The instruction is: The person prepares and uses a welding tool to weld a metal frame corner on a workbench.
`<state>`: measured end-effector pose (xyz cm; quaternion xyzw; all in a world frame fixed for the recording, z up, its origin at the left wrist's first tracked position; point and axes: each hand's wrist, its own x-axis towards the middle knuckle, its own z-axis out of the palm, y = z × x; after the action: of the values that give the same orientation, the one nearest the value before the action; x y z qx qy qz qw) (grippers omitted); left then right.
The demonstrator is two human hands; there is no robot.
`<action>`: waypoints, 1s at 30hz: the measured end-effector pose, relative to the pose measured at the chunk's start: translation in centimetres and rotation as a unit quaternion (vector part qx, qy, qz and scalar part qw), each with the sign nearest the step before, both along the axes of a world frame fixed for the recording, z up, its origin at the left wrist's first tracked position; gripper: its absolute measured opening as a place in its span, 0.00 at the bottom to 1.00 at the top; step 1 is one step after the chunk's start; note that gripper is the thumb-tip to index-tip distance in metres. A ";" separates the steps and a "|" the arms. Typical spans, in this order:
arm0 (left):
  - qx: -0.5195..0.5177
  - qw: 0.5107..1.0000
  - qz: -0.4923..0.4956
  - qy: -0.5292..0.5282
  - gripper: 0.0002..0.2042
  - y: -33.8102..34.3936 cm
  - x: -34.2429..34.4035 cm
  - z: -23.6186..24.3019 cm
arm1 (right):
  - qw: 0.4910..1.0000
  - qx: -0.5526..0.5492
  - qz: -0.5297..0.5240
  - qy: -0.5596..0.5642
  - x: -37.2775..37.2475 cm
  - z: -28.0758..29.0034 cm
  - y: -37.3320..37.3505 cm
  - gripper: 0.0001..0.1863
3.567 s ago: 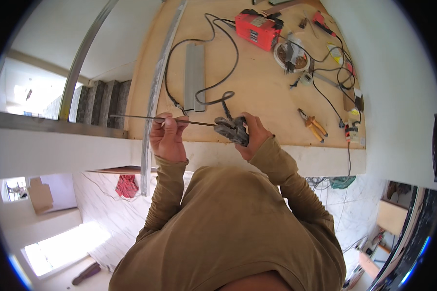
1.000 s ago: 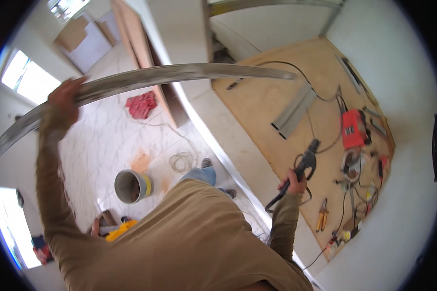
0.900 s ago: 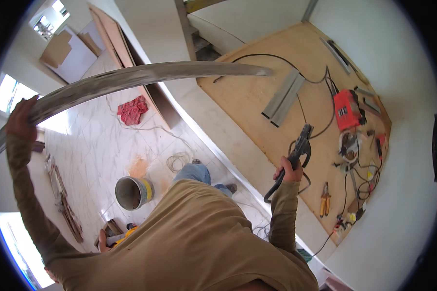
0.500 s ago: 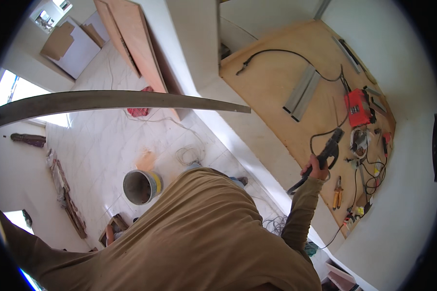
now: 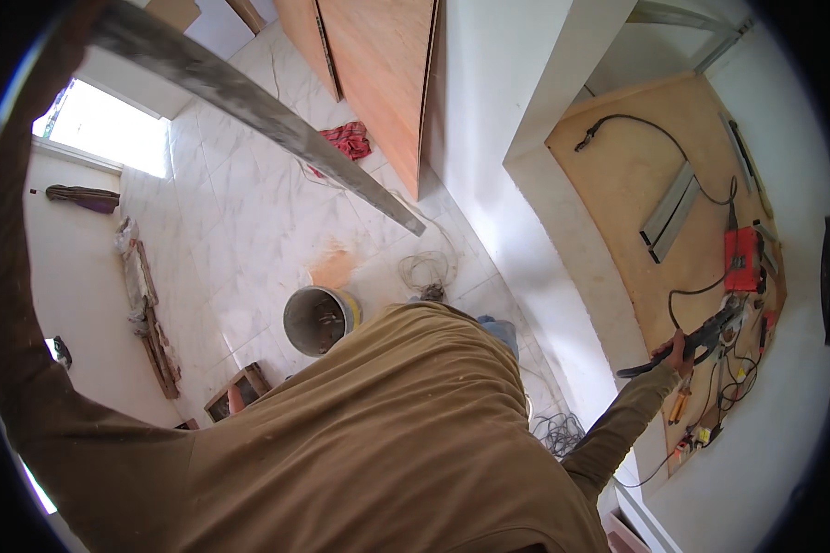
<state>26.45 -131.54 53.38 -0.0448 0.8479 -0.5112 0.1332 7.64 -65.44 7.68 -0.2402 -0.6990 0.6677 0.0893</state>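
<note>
My left hand (image 5: 76, 41) is raised at the upper left rim, dim, closed round the upper end of a long flat grey metal bar (image 5: 258, 120), which slants down to the right over the tiled floor. My right hand (image 5: 675, 355) grips a black electrode holder (image 5: 710, 335) with its cable, above the right edge of the plywood board (image 5: 595, 175). Near it are yellow-handled pliers (image 5: 680, 405), partly hidden, and a red welding machine (image 5: 740, 258). Two grey metal channels (image 5: 669, 212) lie farther up on the board.
A bucket (image 5: 314, 323) stands on the tiled floor, with a red cloth (image 5: 346, 138) and tangled cables (image 5: 558, 431) lying there. Plywood panels (image 5: 373, 64) lean against the white wall. Long wrapped pieces (image 5: 149, 313) lie at the left, a wooden frame (image 5: 235, 396) below.
Earlier I held a thin rod and the holder over the board. Since then my left hand has taken the bar and raised it; its far end has swung down and the view has turned.
</note>
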 end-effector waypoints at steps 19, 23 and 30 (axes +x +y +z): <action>0.062 0.956 0.190 -0.214 0.25 -15.4 -26.3 -39.9 | 0.986 0.142 0.027 0.078 7.1 -1.6 -3.4 0.14; 0.018 0.943 0.221 -0.249 0.24 -19.0 -28.9 -44.9 | 0.987 0.150 0.003 0.065 7.9 -2.8 -3.9 0.16; 0.033 0.950 0.189 -0.248 0.23 -20.0 -34.4 -48.2 | 0.987 0.154 -0.026 0.048 9.0 -4.6 -4.1 0.16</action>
<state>-7.96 -151.51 5.14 -0.0714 0.7809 -0.4431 0.4344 16.68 -69.58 3.08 -0.2091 -0.7818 0.5605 0.1759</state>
